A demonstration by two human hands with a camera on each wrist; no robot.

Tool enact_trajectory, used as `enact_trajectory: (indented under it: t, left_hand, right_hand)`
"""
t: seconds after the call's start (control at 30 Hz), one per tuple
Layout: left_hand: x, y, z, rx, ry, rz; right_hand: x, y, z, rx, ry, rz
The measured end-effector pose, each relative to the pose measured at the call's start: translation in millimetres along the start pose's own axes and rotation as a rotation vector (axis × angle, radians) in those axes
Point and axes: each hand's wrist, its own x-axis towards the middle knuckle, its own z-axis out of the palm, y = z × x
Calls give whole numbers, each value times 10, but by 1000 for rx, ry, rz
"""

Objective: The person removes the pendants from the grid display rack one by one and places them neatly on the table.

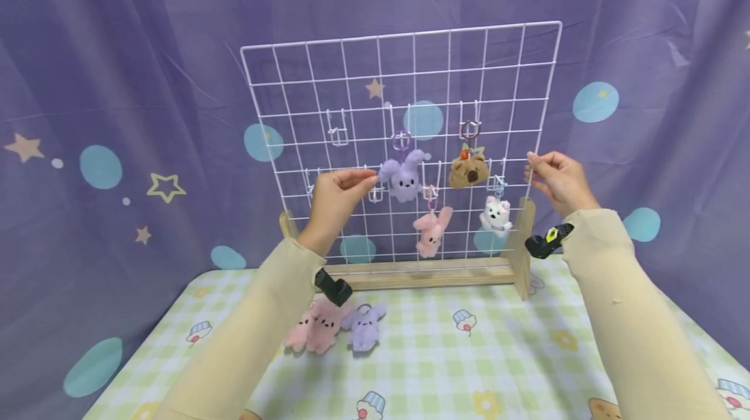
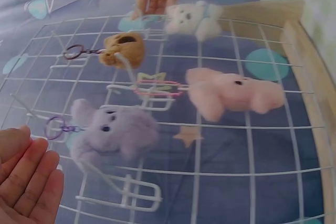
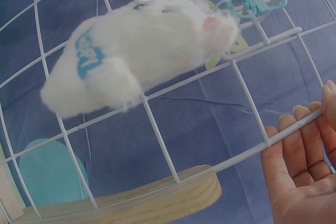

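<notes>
Pinching the wire rack (image 1: 401, 35) by its right edge, the right hand (image 1: 562, 182) was near a hanging white plush (image 1: 496, 217). The left hand (image 1: 338, 202), fingers loosely extended, thumb close, was just beside the hanging purple bunny (image 1: 405, 180). Pink plushes (image 1: 323, 329) lay below on the counter (image 1: 433, 374).

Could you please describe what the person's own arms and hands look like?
The left sleeve and right sleeve are long and cream-coloured, reaching the wrists. The left hand and right hand wear no gloves. A small black device sits at each cuff: the left device looks all black, the right device shows a bright yellow patch.
</notes>
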Motion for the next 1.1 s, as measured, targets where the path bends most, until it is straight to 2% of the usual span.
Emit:
enact_trajectory:
  t: [0.17,0.33,0.5,0.6,0.73,0.93,1.1]
  left_hand:
    - [125,132,6,14,-19,-24]
    - [232,203,24,26,-25,-44]
    - [317,236,51,24,-22,-60]
    - [359,247,85,22,-20,-77]
    - [394,263,146,27,-12,-95]
    - [441,298,264,86,27,-114]
    - [470,330,320,160,77,-135]
  right_hand:
    - [-5,-15,0,-2,-8,0]
    - [-11,-7,9,-15,-4,-11]
    - [1,32,33,54,5,-68]
    - [10,50,35,102,-17,-113]
    - [26,53,34,106,-51,-148]
    - [48,66,26,122,-74,-119]
    - [58,40,-4,76,-82,-90]
